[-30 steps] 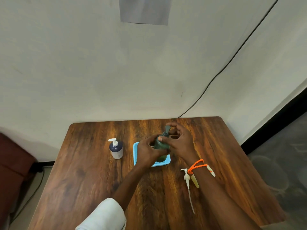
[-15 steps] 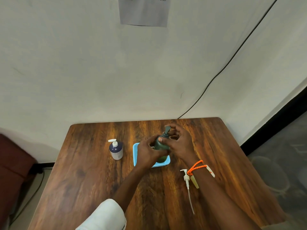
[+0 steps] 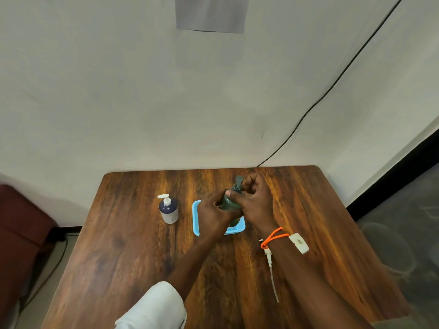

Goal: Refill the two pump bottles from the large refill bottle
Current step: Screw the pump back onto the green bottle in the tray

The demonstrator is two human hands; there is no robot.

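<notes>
The green bottle (image 3: 230, 205) stood in the blue tray (image 3: 196, 213) on the table (image 3: 133, 245). The left hand (image 3: 215, 210) held its body with curled fingers, and the right hand (image 3: 255, 200) pinched the collar under the pump head (image 3: 238, 182). The step seemed to be the turning of this pump, to open or close it; which one I cannot tell. A loose pump (image 3: 270, 264) lay near the right wrist, and the navy bottle (image 3: 168, 210) stood apart on the left. The next move probably needed a firm hold on the body during the twisting.
</notes>
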